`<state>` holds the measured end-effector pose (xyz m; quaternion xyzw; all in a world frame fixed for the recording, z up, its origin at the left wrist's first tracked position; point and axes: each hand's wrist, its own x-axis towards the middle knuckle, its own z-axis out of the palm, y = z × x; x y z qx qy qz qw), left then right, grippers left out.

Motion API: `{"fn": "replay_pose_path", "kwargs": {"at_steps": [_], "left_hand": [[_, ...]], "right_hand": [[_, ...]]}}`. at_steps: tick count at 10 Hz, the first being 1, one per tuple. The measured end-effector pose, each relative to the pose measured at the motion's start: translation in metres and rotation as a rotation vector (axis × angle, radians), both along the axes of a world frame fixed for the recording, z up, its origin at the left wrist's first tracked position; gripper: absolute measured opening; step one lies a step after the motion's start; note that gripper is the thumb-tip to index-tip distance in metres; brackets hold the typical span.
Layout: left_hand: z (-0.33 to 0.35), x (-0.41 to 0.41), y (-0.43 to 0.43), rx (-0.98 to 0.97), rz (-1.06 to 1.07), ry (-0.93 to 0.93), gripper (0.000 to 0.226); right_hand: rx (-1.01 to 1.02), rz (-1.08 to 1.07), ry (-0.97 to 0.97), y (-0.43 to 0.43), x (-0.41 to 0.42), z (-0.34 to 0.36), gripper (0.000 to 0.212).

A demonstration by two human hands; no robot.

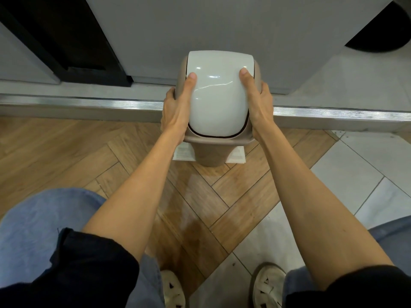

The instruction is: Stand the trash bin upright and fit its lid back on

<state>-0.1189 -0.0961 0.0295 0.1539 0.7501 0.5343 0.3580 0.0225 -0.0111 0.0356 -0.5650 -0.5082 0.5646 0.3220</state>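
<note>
Bin position: the trash bin [205,155] stands upright on the floor [200,196], on a sheet of white paper [183,152] whose edges show at both sides of its base. The bin is taupe and narrows toward the bottom. It sits just in front of a metal threshold strip [89,104] and a grey panel [200,25].

Lid position: the lid [219,96] is on top of the bin. It consists of a taupe frame with a glossy white swing flap in the middle. The flap lies closed, with a dark gap line visible along its near edge.

Left hand [175,107]: closed around the left side of the lid frame. The thumb lies on the white flap; the fingers wrap round the outer side.

Right hand [259,101]: closed around the right side of the lid frame in the same manner, thumb on the flap, fingers outside.

Whether the lid frame is fully seated on the bin rim cannot be told from this view.

Surroundings: herringbone wood floor meets pale tiles [355,174] on the right. Blue trouser legs [44,218] and two light shoes [268,285] show at the lower edge.
</note>
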Motion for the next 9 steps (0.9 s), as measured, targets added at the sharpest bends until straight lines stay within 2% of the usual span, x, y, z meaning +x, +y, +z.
{"fn": "replay_pose_path", "kwargs": {"at_steps": [1,2,4,5,6,7,8,9], "left_hand": [[0.001,0.001,0.000,0.001,-0.005,0.004,0.102],[0.001,0.000,-0.001,0.016,-0.014,0.005,0.100],[-0.003,-0.004,0.000,0.045,-0.023,-0.022,0.117],[-0.005,-0.003,0.002,0.033,0.014,-0.017,0.116],[-0.005,-0.003,0.004,0.044,0.091,-0.003,0.104],[-0.005,0.000,0.006,0.105,0.215,0.029,0.079],[-0.006,0.000,0.004,0.165,0.277,0.200,0.066],[0.016,-0.003,0.002,0.246,0.173,0.463,0.063]], "right_hand": [[-0.007,0.010,0.000,0.001,0.001,0.000,0.092],[-0.016,0.020,0.001,0.000,0.001,0.001,0.104],[-0.039,0.047,0.006,0.002,0.004,-0.001,0.117],[-0.045,0.061,0.013,0.002,0.005,0.001,0.121],[-0.060,0.068,0.006,0.004,0.006,-0.001,0.134],[-0.054,0.048,-0.008,0.000,0.006,0.004,0.124],[0.063,-0.007,-0.094,0.001,0.011,0.007,0.094],[0.308,-0.041,-0.254,0.003,0.015,0.035,0.082]]}}
